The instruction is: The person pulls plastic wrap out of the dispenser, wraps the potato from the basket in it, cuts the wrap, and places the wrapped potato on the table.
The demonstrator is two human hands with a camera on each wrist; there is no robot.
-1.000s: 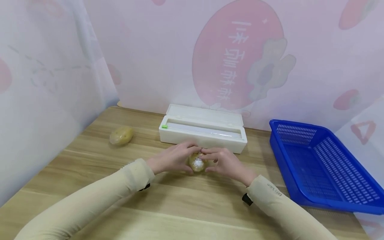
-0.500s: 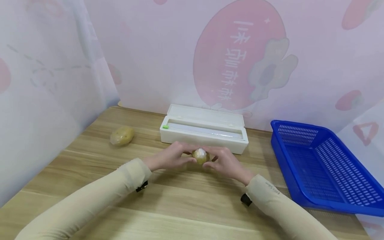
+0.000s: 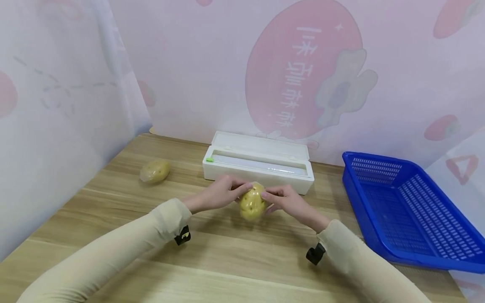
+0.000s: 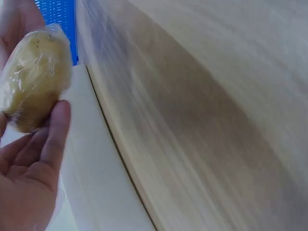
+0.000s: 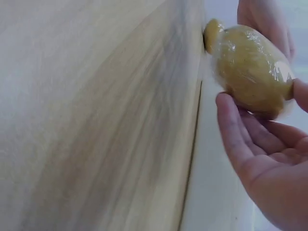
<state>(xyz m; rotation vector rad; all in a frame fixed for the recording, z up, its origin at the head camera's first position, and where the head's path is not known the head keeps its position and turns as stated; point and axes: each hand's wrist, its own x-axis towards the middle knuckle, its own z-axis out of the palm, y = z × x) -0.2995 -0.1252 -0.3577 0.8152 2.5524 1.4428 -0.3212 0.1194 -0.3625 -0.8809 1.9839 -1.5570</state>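
Note:
A yellow potato (image 3: 252, 204) in clear plastic wrap is held between both hands, in front of the white box. My left hand (image 3: 221, 194) grips its left side, thumb on top; in the left wrist view the fingers (image 4: 57, 130) curl beneath the potato (image 4: 38, 77). From the other side my right hand (image 3: 291, 205) pinches it, with its thumb on the upper right. The right wrist view shows the shiny wrap with loose film at the ends of the potato (image 5: 252, 70), and the right fingers (image 5: 231, 127) under it.
Another wrapped potato (image 3: 155, 171) lies on the wooden table (image 3: 212, 261) at the left. A white cling film box (image 3: 257, 174) with its lid raised stands behind the hands, a roll inside. At the right is a blue plastic basket (image 3: 373, 229).
Both hands have turned the potato, first end-on and now with its long side showing. The thumbs have come on top of it. The box, basket and other potato stay put.

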